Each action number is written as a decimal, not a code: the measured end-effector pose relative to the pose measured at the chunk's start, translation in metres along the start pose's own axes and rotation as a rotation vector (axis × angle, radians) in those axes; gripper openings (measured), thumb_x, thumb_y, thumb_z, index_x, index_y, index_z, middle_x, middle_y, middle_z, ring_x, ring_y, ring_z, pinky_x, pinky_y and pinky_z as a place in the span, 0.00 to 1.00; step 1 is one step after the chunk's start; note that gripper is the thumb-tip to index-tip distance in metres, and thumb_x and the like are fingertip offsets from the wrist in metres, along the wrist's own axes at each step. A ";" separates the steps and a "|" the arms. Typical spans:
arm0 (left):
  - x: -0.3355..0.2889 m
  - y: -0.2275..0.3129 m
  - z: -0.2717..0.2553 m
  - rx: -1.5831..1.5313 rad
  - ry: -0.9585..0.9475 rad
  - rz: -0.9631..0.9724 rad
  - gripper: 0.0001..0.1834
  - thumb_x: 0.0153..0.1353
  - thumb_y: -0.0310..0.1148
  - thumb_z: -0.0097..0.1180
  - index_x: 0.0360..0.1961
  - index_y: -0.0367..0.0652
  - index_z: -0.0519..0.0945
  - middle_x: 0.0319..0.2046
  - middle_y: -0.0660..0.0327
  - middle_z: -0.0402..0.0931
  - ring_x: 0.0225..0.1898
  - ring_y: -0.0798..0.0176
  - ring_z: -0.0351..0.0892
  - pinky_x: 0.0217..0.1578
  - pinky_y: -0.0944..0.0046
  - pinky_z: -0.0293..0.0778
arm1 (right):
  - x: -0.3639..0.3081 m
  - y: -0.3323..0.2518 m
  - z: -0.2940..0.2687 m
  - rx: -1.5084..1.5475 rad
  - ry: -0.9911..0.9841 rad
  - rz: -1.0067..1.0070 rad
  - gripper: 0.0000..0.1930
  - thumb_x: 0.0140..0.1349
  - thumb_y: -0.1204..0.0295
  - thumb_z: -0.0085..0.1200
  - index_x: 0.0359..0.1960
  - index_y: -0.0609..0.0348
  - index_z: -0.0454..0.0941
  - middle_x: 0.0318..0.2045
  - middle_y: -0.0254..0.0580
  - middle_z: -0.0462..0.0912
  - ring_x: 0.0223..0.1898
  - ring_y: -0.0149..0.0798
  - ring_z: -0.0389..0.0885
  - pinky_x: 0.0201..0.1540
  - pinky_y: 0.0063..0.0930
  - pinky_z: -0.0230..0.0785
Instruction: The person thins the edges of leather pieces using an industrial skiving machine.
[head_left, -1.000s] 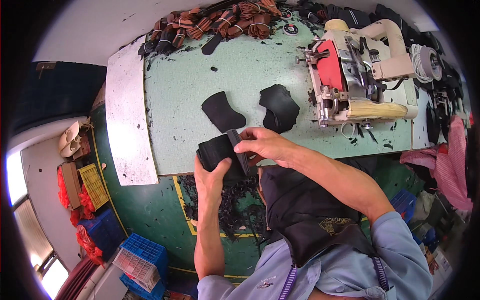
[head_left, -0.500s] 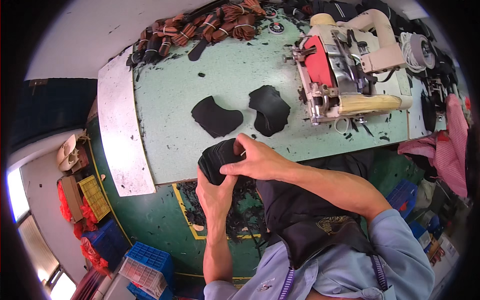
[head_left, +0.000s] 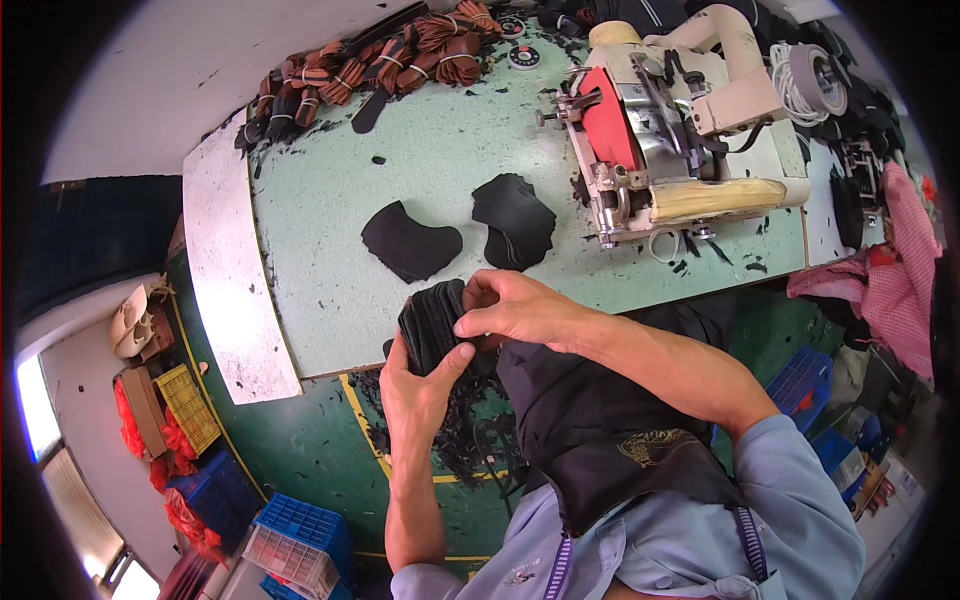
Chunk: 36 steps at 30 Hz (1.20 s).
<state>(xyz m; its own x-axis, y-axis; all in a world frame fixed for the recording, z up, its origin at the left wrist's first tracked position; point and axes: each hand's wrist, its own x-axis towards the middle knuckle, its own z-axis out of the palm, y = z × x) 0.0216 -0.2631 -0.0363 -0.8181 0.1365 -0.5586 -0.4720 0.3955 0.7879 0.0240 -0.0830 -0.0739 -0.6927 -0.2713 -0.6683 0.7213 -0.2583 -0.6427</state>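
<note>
Close to the front edge of the table, my left hand (head_left: 420, 385) is closed around a thick stack of black cut pieces (head_left: 428, 322), gripping it from below and the near side. The layered edges of the stack face upward. My right hand (head_left: 520, 312) is closed at the stack's right side, its thumb and bent fingers on the edges of the pieces. Beyond my hands, two more lots lie on the table: a curved black piece or pile (head_left: 410, 240) to the left and a fanned black pile (head_left: 513, 222) to the right.
A cream machine (head_left: 680, 205) with a red plate stands at the right of the green table (head_left: 310, 220). Brown and black tied bundles (head_left: 390, 65) line the far edge. Black scraps (head_left: 450, 440) litter the floor below. Blue and white crates (head_left: 290, 555) stand at lower left.
The stack has been turned in my hands, so more of its layered edges now show. My right thumb has shifted up along the edges. The whole view has moved slightly.
</note>
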 end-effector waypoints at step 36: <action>0.010 -0.028 0.040 0.015 0.141 0.245 0.22 0.59 0.28 0.56 0.53 0.29 0.71 0.44 0.51 0.77 0.43 0.58 0.77 0.45 0.62 0.75 | 0.008 0.040 -0.023 -0.468 0.186 -0.440 0.28 0.54 0.59 0.61 0.50 0.69 0.70 0.41 0.59 0.80 0.45 0.56 0.79 0.48 0.43 0.70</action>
<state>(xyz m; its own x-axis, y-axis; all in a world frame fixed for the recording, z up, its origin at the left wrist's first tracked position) 0.0397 -0.2368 -0.0738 -0.9452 0.1026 -0.3100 -0.2509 0.3797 0.8904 0.0472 -0.0739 -0.1138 -0.9411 -0.0572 -0.3333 0.3238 0.1321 -0.9369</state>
